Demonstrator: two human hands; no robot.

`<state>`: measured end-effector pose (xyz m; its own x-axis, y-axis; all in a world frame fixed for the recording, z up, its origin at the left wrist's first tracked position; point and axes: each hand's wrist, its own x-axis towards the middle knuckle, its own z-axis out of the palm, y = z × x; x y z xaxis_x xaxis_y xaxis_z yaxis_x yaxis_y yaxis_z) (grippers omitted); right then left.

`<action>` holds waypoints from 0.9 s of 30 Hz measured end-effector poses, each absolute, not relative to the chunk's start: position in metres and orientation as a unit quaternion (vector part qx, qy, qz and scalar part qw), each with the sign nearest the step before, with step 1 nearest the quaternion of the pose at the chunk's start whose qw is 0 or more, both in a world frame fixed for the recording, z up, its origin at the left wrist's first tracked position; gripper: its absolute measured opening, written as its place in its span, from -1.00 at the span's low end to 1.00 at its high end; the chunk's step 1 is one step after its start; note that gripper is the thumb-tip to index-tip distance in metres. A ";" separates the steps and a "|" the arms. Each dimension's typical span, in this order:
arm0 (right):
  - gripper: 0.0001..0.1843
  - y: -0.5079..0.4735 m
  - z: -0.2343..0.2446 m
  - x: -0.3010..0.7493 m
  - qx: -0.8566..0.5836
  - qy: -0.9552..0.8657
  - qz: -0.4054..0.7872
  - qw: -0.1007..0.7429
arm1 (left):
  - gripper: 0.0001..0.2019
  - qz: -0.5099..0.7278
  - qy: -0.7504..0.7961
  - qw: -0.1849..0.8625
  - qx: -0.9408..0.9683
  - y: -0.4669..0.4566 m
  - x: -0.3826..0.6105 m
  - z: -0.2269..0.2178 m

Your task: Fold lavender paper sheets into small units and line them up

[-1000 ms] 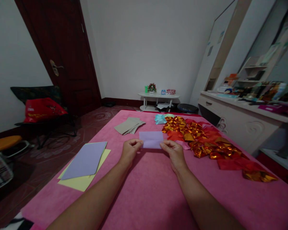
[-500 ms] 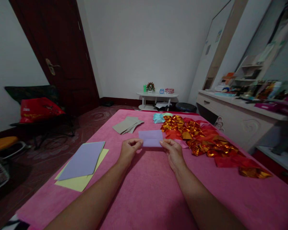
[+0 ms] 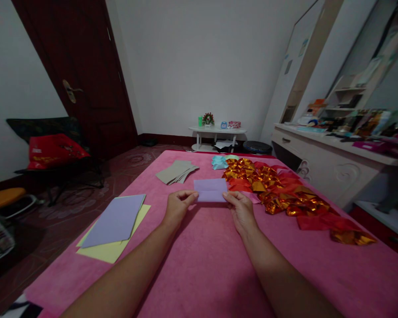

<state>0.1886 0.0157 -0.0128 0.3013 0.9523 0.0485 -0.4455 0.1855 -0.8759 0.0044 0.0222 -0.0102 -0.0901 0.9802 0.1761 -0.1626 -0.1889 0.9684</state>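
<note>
Pinching the two short ends of a small rectangular light-purple sheet of paper (image 3: 210, 191), the left hand (image 3: 181, 207) and the right hand (image 3: 241, 210) hold it level between them, thumbs uppermost and fingers curled beneath. A horizontal line runs across the sheet. It sits over the middle of a bright pink, soft-looking cloth (image 3: 199, 265); whether its lower edge touches the cloth cannot be told.

Near the left forearm lies a stack of larger flat lavender sheets (image 3: 114, 223), resting partly over pale yellow sheets of paper (image 3: 108, 253) that jut out along the right and near sides. Beyond the left hand, a fan of overlapping grey rectangular papers (image 3: 175, 171) spreads on the cloth.

Beyond and beside the right hand, shiny crinkled gold foil pieces (image 3: 243, 170) lie in a long crowded band, mixed with matte red folded pieces (image 3: 313, 222). At the far end of the band rests a pale blue folded piece (image 3: 219, 162). Farther off, against the wall, stands a low white oval table (image 3: 215, 130).
</note>
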 end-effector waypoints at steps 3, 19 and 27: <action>-0.75 0.017 -0.014 0.189 -0.398 -0.314 0.499 0.702 | -0.76 0.602 0.423 0.470 0.488 0.023 0.004 -0.011; -0.73 0.020 -0.017 0.191 -0.402 -0.314 0.495 0.704 | -0.80 0.603 0.446 0.444 0.490 0.020 0.004 -0.005; -0.73 0.019 -0.018 0.190 -0.426 -0.342 0.461 0.700 | -0.80 0.607 0.450 0.443 0.483 0.019 0.004 -0.004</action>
